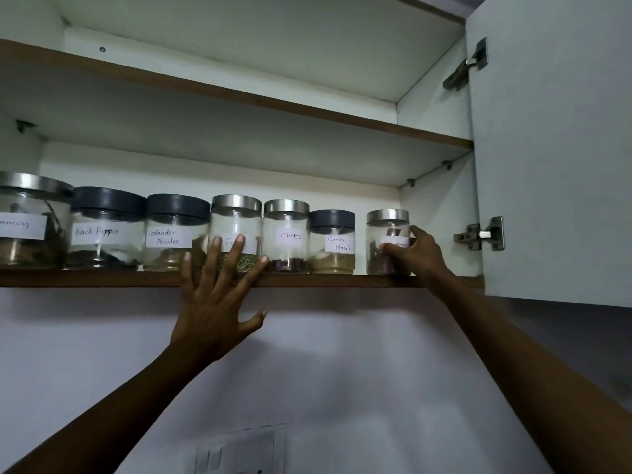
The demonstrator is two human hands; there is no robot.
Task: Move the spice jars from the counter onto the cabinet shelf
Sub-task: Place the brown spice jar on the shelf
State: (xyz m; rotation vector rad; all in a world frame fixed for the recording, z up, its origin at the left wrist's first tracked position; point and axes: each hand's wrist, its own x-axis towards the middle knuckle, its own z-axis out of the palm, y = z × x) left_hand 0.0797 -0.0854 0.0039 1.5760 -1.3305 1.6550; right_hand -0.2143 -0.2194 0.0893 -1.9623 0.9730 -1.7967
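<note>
right hand (pixel 415 256) grips a steel-lidded glass spice jar (pixel 388 242) on the brown-edged cabinet shelf (pixel 342 280); left hand (pixel 213 302), fingers spread, hovers before neighbouring jars.

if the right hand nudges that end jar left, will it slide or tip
The end jar probably slides: it looks squat, flat-based and nearly empty, so light. The right hand grips low, which favours sliding. It looks like glass, so bumping the Garam Masala jar could clink.

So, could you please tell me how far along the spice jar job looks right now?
Six labelled jars, from the leftmost jar to Garam Masala, already stand along the cabinet shelf. In hand: the right hand grips a seventh, steel-lidded jar at the row's right end; the left hand is spread open before the shelf edge. The counter is out of view.
</note>
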